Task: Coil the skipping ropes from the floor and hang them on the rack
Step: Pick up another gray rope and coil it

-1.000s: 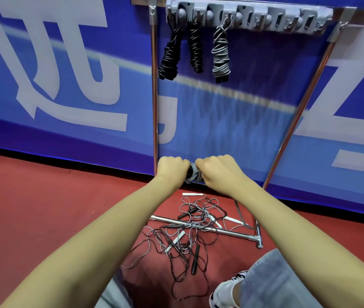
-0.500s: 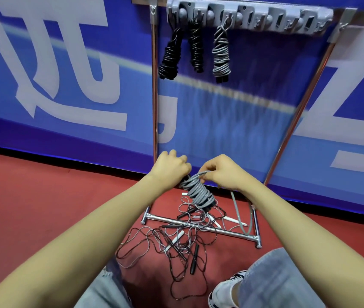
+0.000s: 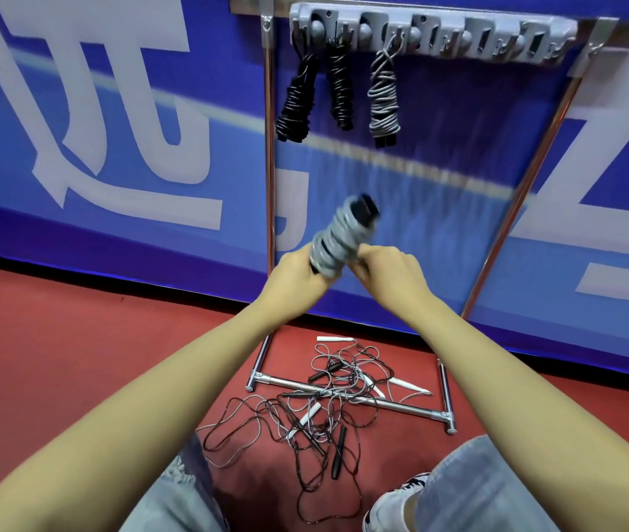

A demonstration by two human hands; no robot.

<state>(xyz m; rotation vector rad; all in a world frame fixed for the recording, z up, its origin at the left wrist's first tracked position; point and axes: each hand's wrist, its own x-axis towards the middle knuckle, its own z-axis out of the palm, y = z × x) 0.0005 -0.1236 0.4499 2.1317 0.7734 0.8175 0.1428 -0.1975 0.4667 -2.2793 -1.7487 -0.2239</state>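
Note:
A coiled grey skipping rope with black handles points up and to the right, blurred by motion. My left hand grips its lower end. My right hand holds the bundle from the right side. Above, the grey rack has a row of hooks; two black coiled ropes and one grey coiled rope hang from its left hooks. On the red floor lies a tangle of loose ropes, black and grey, with black and white handles.
The rack stands on a metal frame with uprights and a floor bar under the tangle. A blue banner wall stands behind. My knees in jeans and a sneaker are at the bottom edge.
The grey bundle was low between my hands with a loose end trailing; now it is wound tight and lifted, tilted up to the right. Both hands have risen.

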